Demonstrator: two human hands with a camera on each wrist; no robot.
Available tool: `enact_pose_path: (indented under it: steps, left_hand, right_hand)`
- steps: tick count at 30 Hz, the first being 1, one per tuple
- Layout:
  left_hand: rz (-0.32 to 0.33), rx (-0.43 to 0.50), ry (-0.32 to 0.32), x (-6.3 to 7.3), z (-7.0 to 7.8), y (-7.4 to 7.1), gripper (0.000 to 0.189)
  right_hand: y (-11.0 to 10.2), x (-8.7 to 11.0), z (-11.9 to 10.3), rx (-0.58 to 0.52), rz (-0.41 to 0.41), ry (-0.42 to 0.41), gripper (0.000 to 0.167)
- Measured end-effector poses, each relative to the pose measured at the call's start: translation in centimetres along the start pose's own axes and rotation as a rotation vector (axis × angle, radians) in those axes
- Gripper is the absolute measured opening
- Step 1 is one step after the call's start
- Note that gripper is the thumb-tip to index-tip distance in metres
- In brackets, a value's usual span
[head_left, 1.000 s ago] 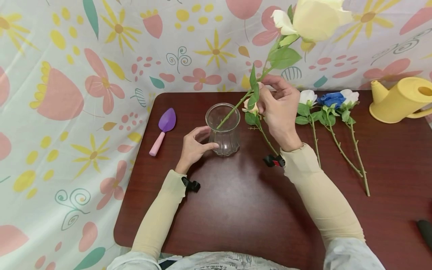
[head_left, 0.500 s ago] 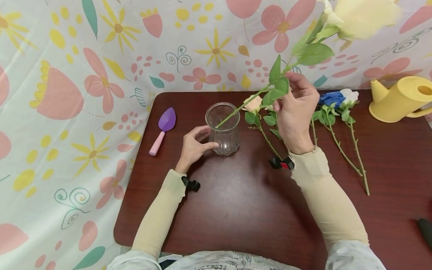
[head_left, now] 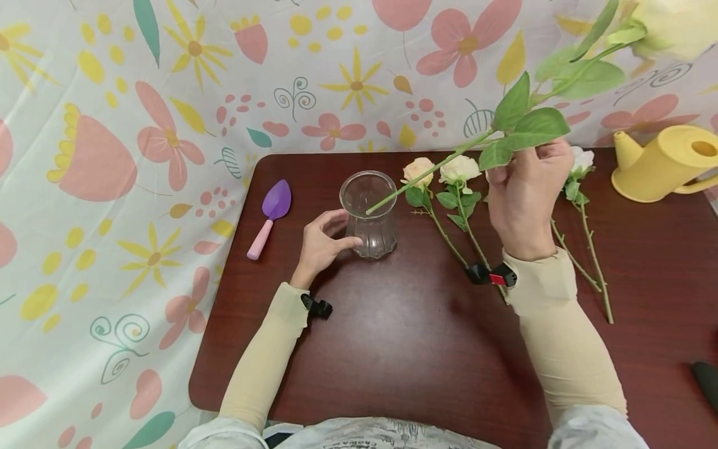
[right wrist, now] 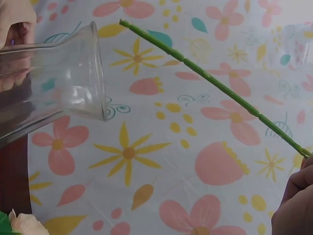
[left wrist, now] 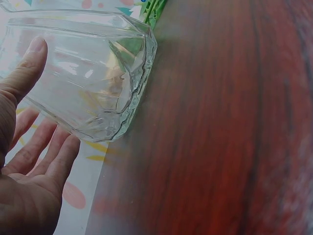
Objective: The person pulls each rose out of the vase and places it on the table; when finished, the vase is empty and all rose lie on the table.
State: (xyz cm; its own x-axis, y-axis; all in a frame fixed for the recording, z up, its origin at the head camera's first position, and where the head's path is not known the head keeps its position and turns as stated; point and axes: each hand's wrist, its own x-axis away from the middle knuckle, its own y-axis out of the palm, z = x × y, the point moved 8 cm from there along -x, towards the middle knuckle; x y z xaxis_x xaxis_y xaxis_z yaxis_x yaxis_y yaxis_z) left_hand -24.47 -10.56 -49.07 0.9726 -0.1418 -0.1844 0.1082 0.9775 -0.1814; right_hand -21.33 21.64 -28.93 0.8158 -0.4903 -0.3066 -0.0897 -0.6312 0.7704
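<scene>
A clear glass vase [head_left: 374, 236] with a flared mouth stands upright on the dark table. My left hand [head_left: 324, 244] holds its left side, thumb in front and fingers behind; the left wrist view shows the thumb against the glass [left wrist: 73, 68]. To the right and higher up, my right hand [head_left: 530, 196] pinches the leafy stem of a large pale-yellow rose [head_left: 675, 31]. The stem slants down leftward. Its cut end appears over the vase mouth in the head view, while the right wrist view shows the bare stem [right wrist: 215, 83] above and apart from the rim.
A peach rose [head_left: 418, 171] and a white rose [head_left: 460, 168] lie right of the vase. Another white rose [head_left: 581, 160] lies beyond my right hand. A yellow watering can [head_left: 659, 165] stands far right; a purple trowel [head_left: 277, 201] lies left. Patterned cloth hangs behind.
My right hand has moved rightward with the rose, and the stem now slants flatter. The white rose beside the peach one has come into view. My left hand stays at the vase.
</scene>
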Motion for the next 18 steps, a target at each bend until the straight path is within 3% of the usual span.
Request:
enact_pose_path:
  steps: [4, 11, 18]
  left_hand:
    - [-0.002, 0.007, 0.000, -0.1, -0.2, -0.1, 0.065]
    - [-0.002, 0.005, -0.003, -0.1, -0.3, -0.1, 0.065]
    - [-0.003, 0.002, 0.002, -0.1, -0.3, -0.1, 0.065]
  right_hand:
    - [-0.4, 0.0, -0.2, -0.003, -0.001, 0.017, 0.019]
    - [-2.1, -0.4, 0.4, 0.015, 0.006, 0.090, 0.005]
    - [-4.3, -0.3, 2.0, 0.185, -0.009, 0.231, 0.006]
